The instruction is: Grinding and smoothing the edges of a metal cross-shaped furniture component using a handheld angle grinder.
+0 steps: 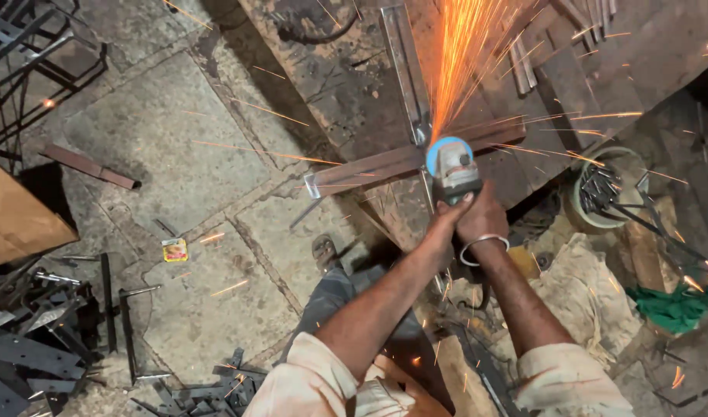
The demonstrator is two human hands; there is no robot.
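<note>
Nearest the camera are two pale rolled sleeves (pixel 315 382), from which both forearms reach forward over the person's grey trouser leg (pixel 331 297) and sandalled foot (pixel 324 251).

At the far left, a brown board (pixel 14 220) juts in above a heap of dark steel offcuts (pixel 30 332) in the lower left corner of the stone floor (pixel 176 131). A short rusty angle piece (pixel 91 166) lies on the slabs further up, and a small yellow packet (pixel 174 249) sits near the middle of the floor.

The left hand (pixel 445 218) is closed around the rear body of the angle grinder (pixel 454 174), thumb pressed against it. The right hand (pixel 485 220), with a silver bangle (pixel 484 247) on its wrist, is clenched on the same body, touching the left hand. The grinder's blue-guarded disc bears on a crossed steel frame (pixel 369 164) lying at the near edge of the rusty workbench (pixel 331 85), where a long flat bar meets an upright strip. Orange sparks (pixel 462 54) fan away across the bench top.

To the right, a round bucket (pixel 605 189) of metal rods stands beside the bench edge, with pale sacking (pixel 578 293) below it and a green cloth (pixel 674 305) near the right edge.
</note>
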